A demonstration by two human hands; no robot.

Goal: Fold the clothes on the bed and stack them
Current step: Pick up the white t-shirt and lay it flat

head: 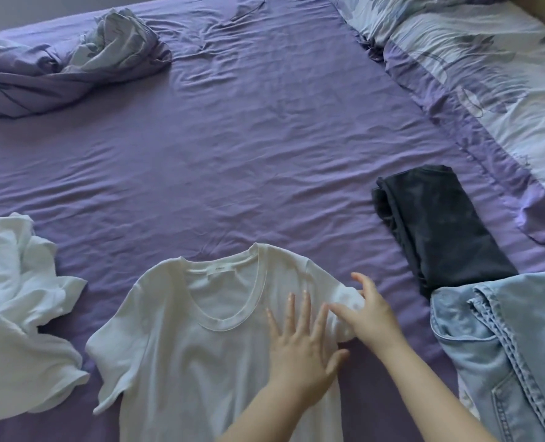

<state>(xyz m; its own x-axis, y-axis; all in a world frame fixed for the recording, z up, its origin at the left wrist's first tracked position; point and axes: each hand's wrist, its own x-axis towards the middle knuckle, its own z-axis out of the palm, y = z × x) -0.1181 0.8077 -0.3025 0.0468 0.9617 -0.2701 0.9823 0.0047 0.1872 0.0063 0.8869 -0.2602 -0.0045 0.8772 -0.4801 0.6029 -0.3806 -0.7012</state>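
Head view: A white T-shirt (182,339) lay spread flat, neck opening up, on the purple sheet of the bed (232,154), near the lower edge of the frame. The left hand (299,349) pressed flat on the shirt's chest beside the collar, fingers straight and spread, grasping nothing. The right hand (365,311) gripped the bunched sleeve (344,303) on the shirt's right-hand side, fingers curled around the fabric, forefinger extended toward the left hand. The two hands sat just beside each other. A crumpled white garment (19,307) lay to the left of the shirt, apart from it. A folded dark garment (436,224) rested on the sheet to the right, and a light blue denim jacket (507,346) lay near it at the frame's lower right, overlapping its near end. A rumpled duvet (57,68) sat at the far left; a floral quilt (487,68) ran along the far right.
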